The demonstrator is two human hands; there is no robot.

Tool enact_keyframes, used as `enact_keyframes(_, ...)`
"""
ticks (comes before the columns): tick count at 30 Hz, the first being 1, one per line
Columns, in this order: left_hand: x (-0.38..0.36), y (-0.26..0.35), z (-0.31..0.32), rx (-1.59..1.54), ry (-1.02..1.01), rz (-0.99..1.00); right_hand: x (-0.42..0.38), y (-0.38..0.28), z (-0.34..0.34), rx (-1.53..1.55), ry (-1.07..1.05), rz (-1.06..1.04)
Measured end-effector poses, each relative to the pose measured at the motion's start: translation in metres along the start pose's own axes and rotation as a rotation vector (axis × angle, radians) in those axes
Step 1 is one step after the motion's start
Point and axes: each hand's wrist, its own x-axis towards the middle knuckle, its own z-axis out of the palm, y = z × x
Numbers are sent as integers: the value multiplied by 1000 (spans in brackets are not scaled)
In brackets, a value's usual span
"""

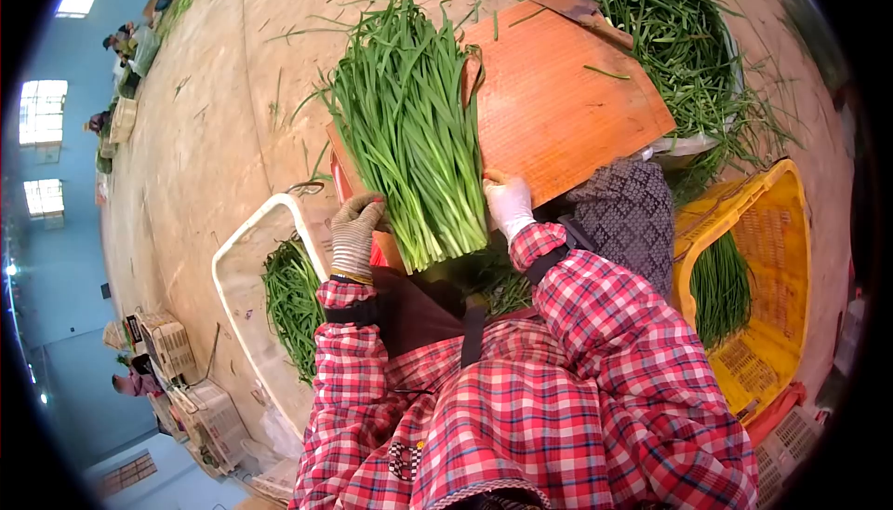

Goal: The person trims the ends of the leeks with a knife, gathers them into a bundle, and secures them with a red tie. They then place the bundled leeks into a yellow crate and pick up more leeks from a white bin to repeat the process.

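A thick bunch of garlic chives (pixel 414 138) lies over the left part of an orange board (pixel 567 105), leaves pointing away and pale stem ends towards me. My left hand (pixel 355 231), in a striped glove, is closed beside the stems on the left; what its curled fingers hold is hidden. On the opposite side my right hand (pixel 509 205), in a white glove, has its thumb and fingers closed at the edge of the stems. A brown strip (pixel 472 77) shows along the bunch's right side. At the board's far edge lies a broad-bladed knife (pixel 569 7).
Loose green leaves (pixel 665 35) are heaped beyond the board at the right. A white crate (pixel 244 263) with greens stands at my left, a yellow crate (pixel 791 259) with more chives at my right. Leaf scraps litter the floor (pixel 219 128). Other people are far off at the left.
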Motion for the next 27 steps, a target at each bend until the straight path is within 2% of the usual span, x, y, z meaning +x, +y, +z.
enact_keyframes(2, 1, -6, -1, 18, -13, 20, -3, -8, -6, -33, 48, -58)
enact_keyframes(5, -2, -6, -3, 19, -14, 75, -4, -21, -10, -189, 47, 25)
enact_keyframes(7, -11, 4, 2, -87, -5, 215, 2, -14, -7, 20, 87, 48)
enact_keyframes(8, -14, 11, 9, -90, -2, 217, 2, -15, -6, 16, 143, -72)
enact_keyframes(9, -16, 18, 18, -30, -89, 269, 2, -21, -8, 15, 140, -75)
enact_keyframes(11, -20, 39, 45, 63, -262, 364, 2, -38, -16, -160, 216, -239)
enact_keyframes(13, -8, 39, 71, 123, -373, 471, -1, -54, -24, -237, 206, -242)
enact_keyframes(15, 1, 43, 97, 118, -350, 429, -3, -60, -27, -361, 226, -452)
enact_keyframes(16, 8, 41, 104, 121, -358, 435, -3, -58, -24, -364, 225, -494)
enact_keyframes(21, 32, 38, 118, 286, -434, 171, -4, -47, -19, -343, 124, -495)
enact_keyframes(24, 35, 33, 122, 300, -426, 205, 2, -36, -15, -200, 101, -504)
enact_keyframes(26, 38, 32, 122, 315, -441, 202, 3, -29, -15, -22, 83, -421)
enact_keyframes(27, 38, 36, 119, 343, -447, 116, 2, -27, -17, -22, 86, -418)
